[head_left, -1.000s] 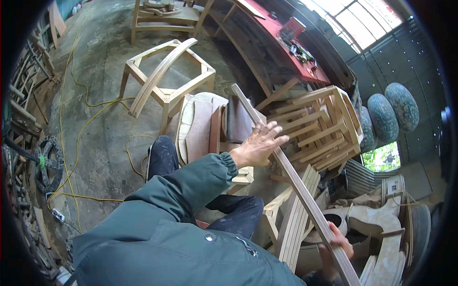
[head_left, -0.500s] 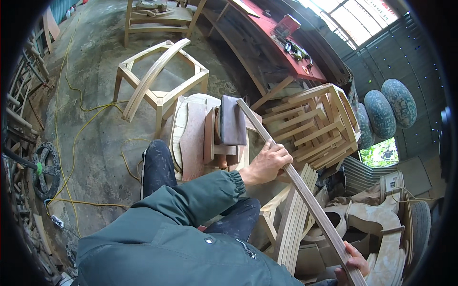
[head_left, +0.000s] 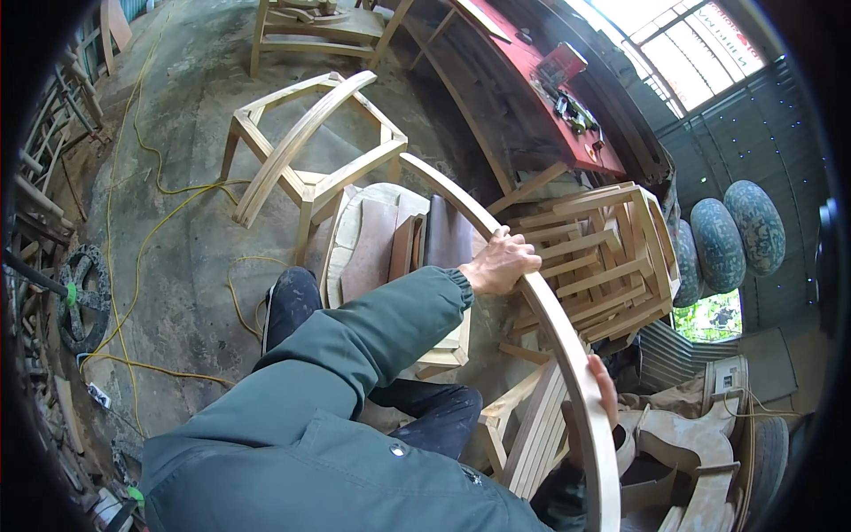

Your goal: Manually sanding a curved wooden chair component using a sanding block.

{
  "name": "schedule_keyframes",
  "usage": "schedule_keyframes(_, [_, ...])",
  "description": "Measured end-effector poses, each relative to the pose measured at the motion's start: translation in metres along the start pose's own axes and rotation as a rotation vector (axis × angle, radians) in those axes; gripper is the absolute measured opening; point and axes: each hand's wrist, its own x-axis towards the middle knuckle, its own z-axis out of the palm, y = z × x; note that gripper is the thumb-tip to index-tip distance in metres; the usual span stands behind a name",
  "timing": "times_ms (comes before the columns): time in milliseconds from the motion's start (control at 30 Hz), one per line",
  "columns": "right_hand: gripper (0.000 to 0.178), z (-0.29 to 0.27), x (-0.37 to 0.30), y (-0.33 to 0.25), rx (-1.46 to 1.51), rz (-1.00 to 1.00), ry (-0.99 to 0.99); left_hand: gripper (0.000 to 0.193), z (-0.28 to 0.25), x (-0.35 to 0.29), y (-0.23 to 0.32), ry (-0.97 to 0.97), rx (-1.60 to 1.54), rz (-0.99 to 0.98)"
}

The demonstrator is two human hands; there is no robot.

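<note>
A long, curved pale wooden slat [head_left: 551,312] runs from the middle of the view down to the lower right. My left hand [head_left: 501,262] is closed round its upper part, knuckles up. Lower on the slat, my right hand [head_left: 604,390] cups it from beneath; fingers show along its right side, and the palm is hidden behind the wood. Beyond my left hand lies a dark padded block [head_left: 448,232] beside reddish-brown boards [head_left: 368,235], on a pale wooden seat frame [head_left: 341,232].
A pale wooden frame [head_left: 355,166] with another curved slat [head_left: 292,155] across it stands ahead. Slatted wooden frames [head_left: 612,257] are stacked at the right, near a red-topped bench [head_left: 532,89]. Straight wooden strips [head_left: 538,434] lean near my right hand. Yellow cords [head_left: 133,275] cross the floor.
The slat has been rotated, so its bow now shows where it looked nearly straight. My right hand has moved up along it, nearer my left hand. The whole view has shifted slightly.
</note>
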Motion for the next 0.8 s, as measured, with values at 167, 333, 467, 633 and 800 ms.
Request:
schedule_keyframes(167, [0.098, 0.033, -0.059, -0.033, 0.351, 0.433, 0.373, 0.015, 0.004, 0.004, 0.048, 0.081, -0.012, 0.061])
schedule_keyframes(333, [0.059, -0.013, -0.103, -0.039, 0.713, 1.136, 0.224, 0.012, 0.024, -0.014, 0.067, 0.153, 0.032, 0.171])
schedule_keyframes(467, [0.069, -0.034, -0.104, -0.046, 0.918, 1.284, 0.139, 0.015, 0.031, -0.027, 0.079, 0.193, 0.005, 0.191])
schedule_keyframes(633, [0.107, -0.021, -0.083, -0.070, 0.257, 1.084, -0.352, 0.027, 0.036, -0.041, 0.085, 0.271, -0.009, 0.240])
schedule_keyframes(800, [0.103, -0.044, -0.145, -0.084, -0.207, 0.822, -0.370, 0.027, 0.013, -0.033, 0.022, 0.208, 0.042, 0.178])
